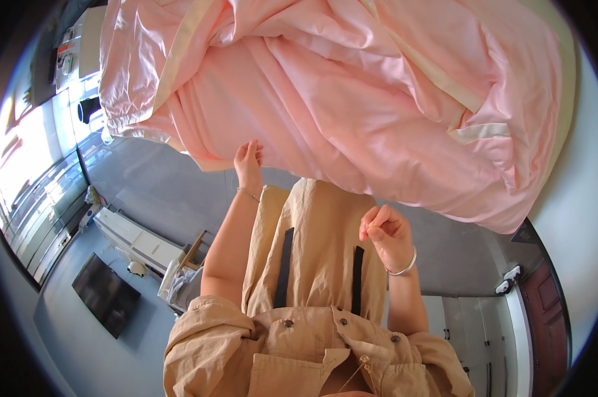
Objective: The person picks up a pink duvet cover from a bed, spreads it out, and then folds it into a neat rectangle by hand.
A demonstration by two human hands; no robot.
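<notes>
A large pink quilt (266, 99) with cream bands and a cream edge is spread rumpled in front of me. My left hand (249, 165) is beside its near edge, overlapping the pink cloth in the view. Its fingers are loosely curled with small gaps between them, and no cloth is bunched in them. Lower and to the right, my right hand (387, 233) is held apart from the quilt's hem, over the grey floor. Its fingers are drawn in against the thumb, and nothing shows in them.
Grey floor (147, 175) lies between me and the quilt. To the left are a white cabinet (140, 241), a dark wall screen (106, 294) and a bright window (28, 165). At the right stand a dark red door (547, 317) and white shoes (508, 280).
</notes>
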